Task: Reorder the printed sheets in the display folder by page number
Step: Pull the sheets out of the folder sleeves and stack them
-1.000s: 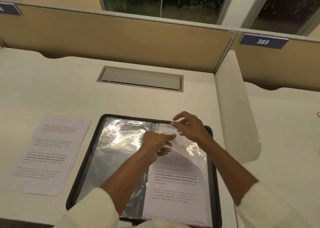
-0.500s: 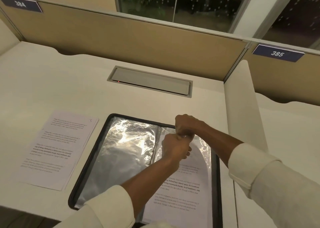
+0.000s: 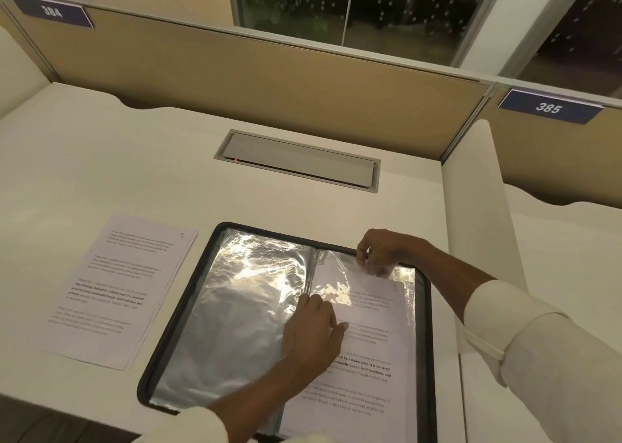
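The black-edged display folder (image 3: 170, 333) lies open on the desk in front of me. Its left plastic sleeve (image 3: 242, 308) is shiny and holds no sheet. The right sleeve holds a printed sheet (image 3: 373, 351) with a handwritten "1" at its top right corner. My right hand (image 3: 383, 250) pinches the top edge of that right sleeve. My left hand (image 3: 311, 328) presses down on the sleeve and sheet beside the spine, fingers spread toward the text. A stack of loose printed sheets (image 3: 117, 291) lies left of the folder, its top sheet marked "3".
A grey cable hatch (image 3: 298, 159) is set into the desk behind the folder. A tan partition (image 3: 269, 82) closes the back, and a white divider panel (image 3: 478, 223) stands along the right. The desk's front edge runs just below the folder.
Both hands were together at the top of the right sleeve. My left hand has dropped down beside the spine and now presses on the sheet, while my right hand stays at the sleeve's top edge.
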Tool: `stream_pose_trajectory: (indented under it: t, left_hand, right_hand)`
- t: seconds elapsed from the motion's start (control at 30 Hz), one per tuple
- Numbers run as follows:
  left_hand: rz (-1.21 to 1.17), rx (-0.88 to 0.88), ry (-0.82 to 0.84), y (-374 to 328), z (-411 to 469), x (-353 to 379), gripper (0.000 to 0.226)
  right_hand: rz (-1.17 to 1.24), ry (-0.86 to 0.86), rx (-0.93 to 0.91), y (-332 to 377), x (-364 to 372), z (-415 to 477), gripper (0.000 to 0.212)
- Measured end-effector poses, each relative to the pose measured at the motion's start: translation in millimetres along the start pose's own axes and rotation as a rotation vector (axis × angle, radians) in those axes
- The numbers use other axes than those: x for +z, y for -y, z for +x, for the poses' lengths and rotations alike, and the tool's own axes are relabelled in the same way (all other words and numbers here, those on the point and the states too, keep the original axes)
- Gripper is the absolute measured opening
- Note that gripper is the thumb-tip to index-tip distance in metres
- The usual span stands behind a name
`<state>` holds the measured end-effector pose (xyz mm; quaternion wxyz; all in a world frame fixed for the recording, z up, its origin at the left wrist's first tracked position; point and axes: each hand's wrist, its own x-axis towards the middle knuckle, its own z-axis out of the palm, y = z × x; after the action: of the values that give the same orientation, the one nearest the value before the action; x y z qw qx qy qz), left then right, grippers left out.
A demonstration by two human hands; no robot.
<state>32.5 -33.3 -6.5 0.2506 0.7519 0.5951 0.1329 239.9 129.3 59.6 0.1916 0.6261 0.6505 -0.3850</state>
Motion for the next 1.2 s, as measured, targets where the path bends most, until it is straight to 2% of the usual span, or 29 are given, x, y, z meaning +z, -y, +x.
stream_pose_trajectory:
  t: [0.1, 0.23, 0.27, 0.33, 0.43, 0.5, 0.6, 0.7, 0.83, 1.0, 1.1, 1.2]
  left_hand:
    - [0.064, 0.127, -0.037, 15, -16, 13, 0.044]
    - [0.141, 0.151, 0.079, 27, -33, 20, 0.072]
    - [0.146, 0.152, 0.114, 30, -36, 20, 0.076]
    - [0.155, 0.174, 0.108, 34, -41, 20, 0.078]
    - [0.16, 0.208, 0.026, 39, -45, 27, 0.077]
    - [0.108, 0.207, 0.002, 40, -48, 31, 0.088]
    - [0.094, 0.245, -0.023, 43, -55, 31, 0.107]
    - [0.105, 0.314, -0.034, 46, -63, 27, 0.118]
    - [0.081, 0.334, -0.004, 49, -67, 24, 0.121]
    - [0.109, 0.351, 0.066, 48, -68, 23, 0.123]
    - [0.123, 0.382, 0.076, 52, -67, 26, 0.122]
    - [0.168, 0.401, 0.07, 55, -67, 28, 0.121]
  right_hand:
    - [0.107, 0.047, 0.023, -1, -4, 2, 0.028]
    - [0.119, 0.041, 0.014, -6, -7, 8, 0.036]
    - [0.105, 0.033, 0.023, -7, -7, 9, 0.032]
    - [0.099, 0.056, 0.055, -8, -6, 12, 0.008]
    - [0.107, 0.144, 0.114, -10, -4, 15, 0.048]
    - [0.114, 0.2, 0.146, -10, -1, 15, 0.06]
    - [0.047, 0.186, 0.163, -8, 0, 18, 0.047]
    - [-0.021, 0.161, 0.15, -10, 0, 21, 0.042]
    - [-0.084, 0.08, 0.145, -18, -14, 21, 0.03]
    - [-0.072, -0.097, 0.13, -36, -31, 27, 0.03]
    - [-0.075, -0.329, 0.143, -47, -39, 32, 0.039]
    - [-0.003, -0.591, 0.195, -50, -50, 28, 0.03]
